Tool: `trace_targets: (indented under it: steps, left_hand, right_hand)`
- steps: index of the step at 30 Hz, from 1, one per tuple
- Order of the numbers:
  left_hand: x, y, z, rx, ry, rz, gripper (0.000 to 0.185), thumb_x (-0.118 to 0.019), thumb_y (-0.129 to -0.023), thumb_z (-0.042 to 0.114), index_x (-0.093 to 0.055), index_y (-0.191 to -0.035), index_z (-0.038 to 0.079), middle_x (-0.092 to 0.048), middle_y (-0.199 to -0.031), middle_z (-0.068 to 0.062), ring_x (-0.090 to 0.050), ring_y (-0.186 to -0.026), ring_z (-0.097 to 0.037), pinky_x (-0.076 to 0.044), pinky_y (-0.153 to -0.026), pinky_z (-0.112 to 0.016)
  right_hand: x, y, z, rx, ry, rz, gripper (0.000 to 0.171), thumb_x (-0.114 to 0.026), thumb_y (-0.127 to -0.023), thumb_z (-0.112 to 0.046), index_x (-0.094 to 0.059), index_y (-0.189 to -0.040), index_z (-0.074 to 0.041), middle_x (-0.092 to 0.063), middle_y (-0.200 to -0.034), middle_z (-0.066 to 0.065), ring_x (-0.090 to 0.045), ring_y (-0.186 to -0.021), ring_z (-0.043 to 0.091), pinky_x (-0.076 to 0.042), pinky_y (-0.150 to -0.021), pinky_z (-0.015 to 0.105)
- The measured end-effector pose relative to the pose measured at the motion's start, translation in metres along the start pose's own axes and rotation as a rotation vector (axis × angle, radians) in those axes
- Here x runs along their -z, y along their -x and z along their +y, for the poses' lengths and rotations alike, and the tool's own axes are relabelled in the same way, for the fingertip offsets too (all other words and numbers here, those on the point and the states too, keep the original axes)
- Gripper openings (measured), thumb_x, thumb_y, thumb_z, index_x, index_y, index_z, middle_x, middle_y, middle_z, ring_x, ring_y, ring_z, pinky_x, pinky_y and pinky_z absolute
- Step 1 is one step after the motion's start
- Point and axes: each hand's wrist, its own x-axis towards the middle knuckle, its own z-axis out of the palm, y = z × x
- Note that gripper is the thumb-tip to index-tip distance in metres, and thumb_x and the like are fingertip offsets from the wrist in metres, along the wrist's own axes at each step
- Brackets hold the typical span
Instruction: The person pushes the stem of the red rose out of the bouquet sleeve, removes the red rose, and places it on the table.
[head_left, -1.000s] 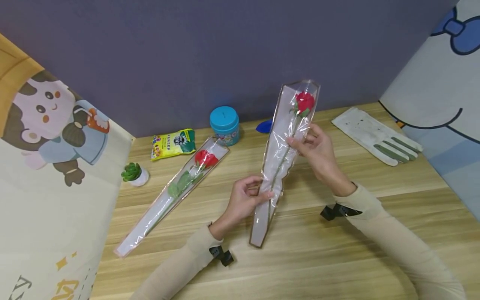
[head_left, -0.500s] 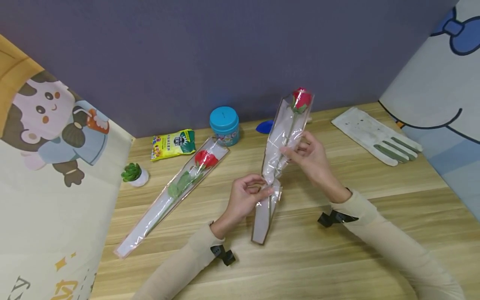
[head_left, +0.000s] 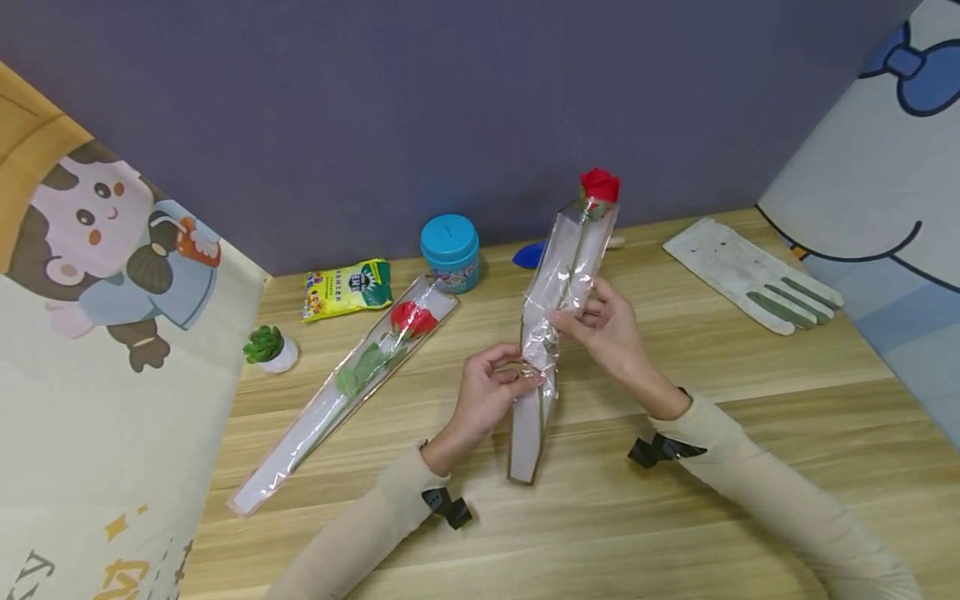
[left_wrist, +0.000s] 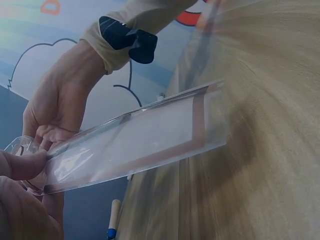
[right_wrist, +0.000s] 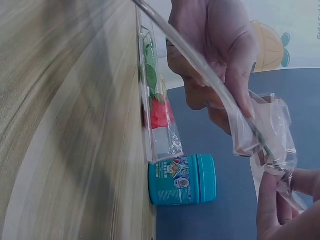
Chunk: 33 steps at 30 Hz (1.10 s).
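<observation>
A red rose (head_left: 600, 185) pokes its bloom out of the top of a clear, brown-edged plastic sleeve (head_left: 577, 242), which is held upright over the table. My left hand (head_left: 487, 390) pinches the sleeve low down between thumb and fingers. Higher up, my right hand (head_left: 609, 335) pinches sleeve and stem together. Between the hands the plastic is bunched and wrinkled, as the right wrist view shows on the crumpled sleeve (right_wrist: 272, 120). In the left wrist view, the flat lower end of the sleeve (left_wrist: 135, 135) sticks out beyond the left thumb.
Another sleeved rose (head_left: 412, 318) lies diagonally on the left. Behind it are a yellow-green packet (head_left: 345, 289), a small potted succulent (head_left: 270, 348) and a blue jar (head_left: 450, 252). A blue-bladed tool (head_left: 528, 255) lies behind the held sleeve; a work glove (head_left: 753, 273) lies at right.
My right hand has slid down toward the left hand, drawing the sleeve down into wrinkles. The bloom, inside the sleeve a second ago, now stands above its top edge. The left hand stays nearly still.
</observation>
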Motion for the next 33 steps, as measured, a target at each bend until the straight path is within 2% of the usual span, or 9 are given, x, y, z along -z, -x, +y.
trace_targets:
  steps: [2, 4, 9, 13, 16, 20, 30, 33]
  left_hand:
    - [0.000, 0.000, 0.000, -0.002, 0.003, -0.006, 0.040, -0.076, -0.080, -0.015, -0.066, -0.119, -0.012, -0.072, -0.116, -0.030, -0.072, -0.081, -0.006, -0.062, -0.074, -0.021]
    - [0.001, 0.001, 0.000, -0.011, 0.003, -0.013, 0.039, -0.076, -0.081, -0.015, -0.066, -0.119, -0.013, -0.073, -0.114, -0.029, -0.073, -0.084, -0.009, -0.062, -0.075, -0.021]
    - [0.003, 0.002, -0.001, -0.036, 0.009, -0.045, 0.038, -0.077, -0.082, -0.014, -0.066, -0.119, -0.012, -0.072, -0.112, -0.025, -0.074, -0.089, -0.011, -0.063, -0.078, -0.022]
    - [0.006, 0.003, -0.003, -0.025, -0.018, -0.087, 0.039, -0.077, -0.084, -0.012, -0.065, -0.121, -0.011, -0.070, -0.119, -0.027, -0.073, -0.092, -0.011, -0.064, -0.079, -0.024]
    - [0.008, 0.006, -0.005, 0.001, -0.050, -0.125, 0.041, -0.078, -0.085, -0.008, -0.065, -0.124, -0.010, -0.070, -0.124, -0.029, -0.077, -0.092, -0.019, -0.066, -0.079, -0.029]
    - [0.011, 0.007, -0.007, 0.013, -0.080, -0.166, 0.043, -0.079, -0.085, -0.006, -0.065, -0.125, -0.010, -0.072, -0.120, -0.031, -0.079, -0.090, -0.028, -0.067, -0.078, -0.035]
    - [0.013, 0.007, -0.009, 0.020, -0.094, -0.201, 0.041, -0.079, -0.083, -0.008, -0.066, -0.122, -0.010, -0.073, -0.116, -0.032, -0.077, -0.077, -0.010, -0.067, -0.073, -0.031]
    - [0.015, 0.007, -0.009, 0.023, -0.115, -0.186, 0.042, -0.080, -0.083, -0.006, -0.066, -0.122, -0.009, -0.074, -0.117, -0.031, -0.077, -0.077, -0.014, -0.067, -0.073, -0.031]
  right_hand:
    - [0.000, 0.000, 0.000, 0.002, -0.005, 0.006, 0.052, -0.074, -0.091, 0.005, -0.050, -0.137, 0.006, -0.078, -0.102, -0.013, -0.076, -0.088, 0.006, -0.064, -0.078, 0.022]
    - [0.000, -0.001, 0.000, 0.000, -0.010, 0.012, 0.052, -0.074, -0.091, 0.005, -0.051, -0.137, 0.005, -0.077, -0.100, -0.018, -0.076, -0.087, 0.004, -0.064, -0.078, 0.022]
    - [0.003, -0.004, -0.001, -0.018, -0.073, 0.039, 0.056, -0.075, -0.090, 0.004, -0.051, -0.141, 0.002, -0.078, -0.099, -0.016, -0.076, -0.088, 0.007, -0.065, -0.079, 0.023]
    - [0.009, -0.011, -0.004, -0.026, -0.136, 0.085, 0.053, -0.075, -0.090, 0.006, -0.054, -0.138, -0.006, -0.079, -0.098, -0.013, -0.076, -0.083, 0.007, -0.065, -0.075, 0.023]
    - [0.013, -0.015, -0.009, -0.007, -0.169, 0.111, 0.050, -0.075, -0.090, 0.006, -0.058, -0.134, -0.009, -0.080, -0.098, -0.010, -0.075, -0.080, 0.008, -0.065, -0.073, 0.023]
    - [0.019, -0.019, -0.015, 0.023, -0.181, 0.118, 0.046, -0.077, -0.090, 0.004, -0.060, -0.130, -0.009, -0.081, -0.097, -0.006, -0.076, -0.081, 0.009, -0.065, -0.073, 0.024]
    - [0.027, -0.020, -0.027, 0.033, -0.180, 0.134, 0.034, -0.078, -0.088, 0.005, -0.065, -0.115, -0.011, -0.079, -0.086, -0.006, -0.075, -0.078, 0.006, -0.063, -0.077, 0.019]
    - [0.027, -0.019, -0.030, 0.048, -0.188, 0.136, 0.033, -0.077, -0.088, 0.006, -0.065, -0.113, -0.012, -0.080, -0.086, -0.006, -0.074, -0.076, 0.006, -0.063, -0.075, 0.019]
